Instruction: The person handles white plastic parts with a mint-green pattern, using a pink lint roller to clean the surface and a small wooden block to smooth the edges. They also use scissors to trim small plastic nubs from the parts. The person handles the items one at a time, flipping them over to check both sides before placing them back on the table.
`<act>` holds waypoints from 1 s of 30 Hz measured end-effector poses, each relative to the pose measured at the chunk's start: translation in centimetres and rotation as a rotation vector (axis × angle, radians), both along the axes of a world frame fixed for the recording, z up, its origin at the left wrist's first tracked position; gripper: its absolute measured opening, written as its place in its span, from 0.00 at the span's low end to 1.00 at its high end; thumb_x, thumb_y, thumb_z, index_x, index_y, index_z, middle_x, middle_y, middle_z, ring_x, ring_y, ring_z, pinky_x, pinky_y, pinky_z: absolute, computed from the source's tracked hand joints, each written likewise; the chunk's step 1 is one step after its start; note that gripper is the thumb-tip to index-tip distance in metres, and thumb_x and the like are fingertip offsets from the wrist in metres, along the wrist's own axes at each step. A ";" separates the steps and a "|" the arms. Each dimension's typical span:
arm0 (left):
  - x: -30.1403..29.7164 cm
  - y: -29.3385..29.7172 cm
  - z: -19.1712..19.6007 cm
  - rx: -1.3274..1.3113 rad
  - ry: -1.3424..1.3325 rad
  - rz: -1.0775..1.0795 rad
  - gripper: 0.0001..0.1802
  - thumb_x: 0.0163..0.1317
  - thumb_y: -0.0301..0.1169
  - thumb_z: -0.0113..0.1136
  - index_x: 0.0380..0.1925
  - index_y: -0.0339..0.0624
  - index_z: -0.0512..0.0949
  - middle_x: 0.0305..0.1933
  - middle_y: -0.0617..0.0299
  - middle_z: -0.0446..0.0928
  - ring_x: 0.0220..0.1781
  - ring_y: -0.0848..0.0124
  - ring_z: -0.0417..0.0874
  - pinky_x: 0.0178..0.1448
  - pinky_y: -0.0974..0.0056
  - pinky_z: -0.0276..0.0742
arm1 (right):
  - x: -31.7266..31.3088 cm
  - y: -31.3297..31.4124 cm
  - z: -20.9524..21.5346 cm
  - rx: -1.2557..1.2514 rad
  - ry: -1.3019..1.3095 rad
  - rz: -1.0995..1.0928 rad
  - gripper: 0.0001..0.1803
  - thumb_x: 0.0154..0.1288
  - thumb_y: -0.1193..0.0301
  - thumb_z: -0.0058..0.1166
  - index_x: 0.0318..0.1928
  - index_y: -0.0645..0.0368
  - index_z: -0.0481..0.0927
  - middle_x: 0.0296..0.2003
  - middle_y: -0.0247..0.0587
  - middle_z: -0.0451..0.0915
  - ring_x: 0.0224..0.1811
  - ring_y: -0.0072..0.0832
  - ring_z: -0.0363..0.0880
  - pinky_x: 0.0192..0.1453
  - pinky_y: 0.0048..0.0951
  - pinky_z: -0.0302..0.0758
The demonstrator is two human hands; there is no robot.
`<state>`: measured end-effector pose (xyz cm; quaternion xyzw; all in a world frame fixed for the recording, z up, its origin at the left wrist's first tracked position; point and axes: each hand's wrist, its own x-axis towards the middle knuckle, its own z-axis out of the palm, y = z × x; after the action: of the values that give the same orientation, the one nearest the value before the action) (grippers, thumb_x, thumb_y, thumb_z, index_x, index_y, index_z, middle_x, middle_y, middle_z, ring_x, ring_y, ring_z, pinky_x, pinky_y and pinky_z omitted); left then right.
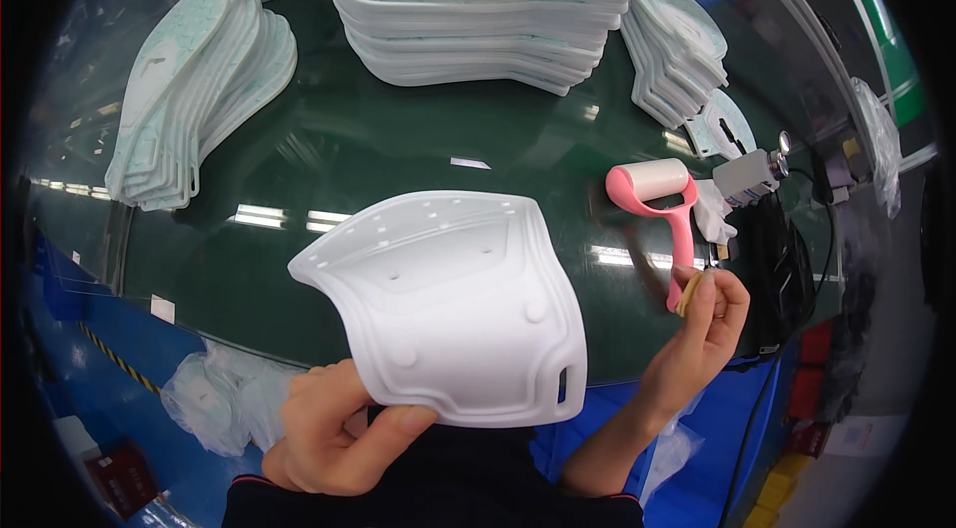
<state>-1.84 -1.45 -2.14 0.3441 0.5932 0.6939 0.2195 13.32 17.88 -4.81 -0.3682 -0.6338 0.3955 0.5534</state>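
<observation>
My left hand (344,433) grips the lower left edge of a white moulded plastic panel (458,299), thumb on top. The panel is curved, with a slot at its lower right corner and small raised marks along its far edge. At the right, my right hand (709,324) pinches a small yellow piece (687,295), perhaps a pad; its kind is unclear. Just behind those fingers lies the handle end of a pink lint roller (680,239) with a white roll. Whether the fingers touch the handle, I cannot tell.
Stacked white and pale green panels stand at the back middle (478,30), far left (189,90) and back right (677,50). Beside the roller are a pump bottle (747,177), a crumpled white cloth (713,214) and a black bag (782,269). The dark green table (239,269) is glossy.
</observation>
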 end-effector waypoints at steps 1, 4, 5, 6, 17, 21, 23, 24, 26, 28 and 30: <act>0.0 0.3 -0.1 0.003 -0.008 -0.029 0.11 0.48 0.22 0.59 0.33 0.27 0.76 0.24 0.53 0.78 0.23 0.70 0.80 0.26 0.74 0.69 | 1.1 1.3 -0.3 -0.002 -0.029 -0.097 0.07 0.64 0.73 0.45 0.39 0.63 0.69 0.30 0.39 0.77 0.28 0.14 0.68 0.35 0.14 0.64; 0.0 0.3 -0.1 0.007 0.019 -0.038 0.11 0.48 0.21 0.59 0.33 0.27 0.76 0.25 0.52 0.78 0.23 0.69 0.80 0.27 0.73 0.70 | 3.2 4.3 -0.8 0.017 -0.079 -0.258 0.09 0.64 0.70 0.46 0.39 0.64 0.71 0.26 0.32 0.73 0.28 0.13 0.67 0.35 0.14 0.63; 0.0 0.4 -0.1 0.010 0.035 -0.038 0.11 0.48 0.21 0.59 0.33 0.27 0.76 0.25 0.52 0.78 0.24 0.68 0.81 0.27 0.73 0.70 | 3.5 4.8 -0.8 0.003 -0.066 -0.264 0.09 0.64 0.70 0.47 0.39 0.64 0.71 0.24 0.30 0.70 0.28 0.13 0.66 0.35 0.15 0.63; 0.1 0.4 -0.1 0.020 0.031 -0.028 0.11 0.48 0.21 0.59 0.33 0.27 0.76 0.24 0.52 0.78 0.23 0.69 0.80 0.27 0.73 0.70 | 3.8 4.8 -0.9 0.004 -0.050 -0.250 0.09 0.64 0.70 0.47 0.39 0.64 0.71 0.25 0.30 0.71 0.28 0.13 0.67 0.35 0.15 0.63; 0.0 0.0 -0.2 -0.084 0.064 -0.036 0.11 0.47 0.20 0.59 0.33 0.28 0.77 0.20 0.55 0.77 0.17 0.73 0.75 0.22 0.74 0.65 | -1.5 -4.0 3.2 0.302 0.178 0.487 0.21 0.41 0.86 0.58 0.38 0.67 0.67 0.19 0.37 0.70 0.14 0.18 0.65 0.19 0.14 0.60; 0.3 0.6 -0.2 -0.033 0.062 -0.020 0.09 0.47 0.19 0.58 0.32 0.28 0.77 0.20 0.55 0.77 0.18 0.72 0.77 0.23 0.73 0.67 | -2.9 -4.8 3.9 0.315 0.086 0.524 0.19 0.34 0.89 0.59 0.33 0.65 0.74 0.20 0.36 0.71 0.20 0.22 0.69 0.24 0.17 0.63; 0.0 0.5 -0.2 -0.058 0.089 -0.065 0.09 0.48 0.19 0.58 0.31 0.28 0.77 0.21 0.54 0.77 0.19 0.71 0.78 0.24 0.73 0.68 | -3.0 -4.5 4.3 0.315 -0.043 0.543 0.19 0.35 0.89 0.57 0.33 0.64 0.73 0.20 0.36 0.71 0.21 0.22 0.69 0.26 0.17 0.64; -0.1 0.5 -0.2 -0.057 0.094 -0.058 0.09 0.48 0.19 0.58 0.31 0.28 0.77 0.21 0.53 0.78 0.19 0.70 0.78 0.24 0.73 0.68 | -3.0 -4.3 4.1 0.324 -0.064 0.470 0.18 0.36 0.89 0.57 0.33 0.64 0.72 0.21 0.36 0.71 0.21 0.22 0.69 0.27 0.17 0.64; -0.2 0.6 -0.1 -0.048 0.105 -0.063 0.09 0.48 0.19 0.58 0.31 0.28 0.77 0.22 0.53 0.78 0.19 0.70 0.78 0.24 0.73 0.68 | -2.5 -3.7 3.4 0.347 -0.106 0.307 0.17 0.39 0.88 0.55 0.33 0.63 0.70 0.23 0.37 0.71 0.21 0.21 0.68 0.28 0.16 0.65; -0.4 0.3 -0.3 -0.038 0.106 -0.073 0.09 0.48 0.19 0.59 0.32 0.28 0.77 0.22 0.52 0.78 0.20 0.69 0.79 0.24 0.73 0.69 | -1.5 -3.0 2.6 0.059 -0.038 0.094 0.13 0.49 0.85 0.52 0.35 0.62 0.66 0.27 0.35 0.69 0.24 0.17 0.67 0.30 0.15 0.67; -0.5 0.1 -0.2 -0.027 0.113 -0.077 0.10 0.47 0.20 0.59 0.32 0.28 0.77 0.23 0.52 0.78 0.21 0.68 0.80 0.25 0.72 0.70 | -0.6 -0.9 2.8 0.033 -0.072 -0.042 0.08 0.56 0.79 0.51 0.36 0.62 0.67 0.27 0.33 0.69 0.26 0.13 0.67 0.30 0.12 0.65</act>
<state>-2.36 -1.32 -2.38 0.4023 0.6001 0.6565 0.2167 12.68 17.02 -2.00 -0.3863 -0.6519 0.3599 0.5443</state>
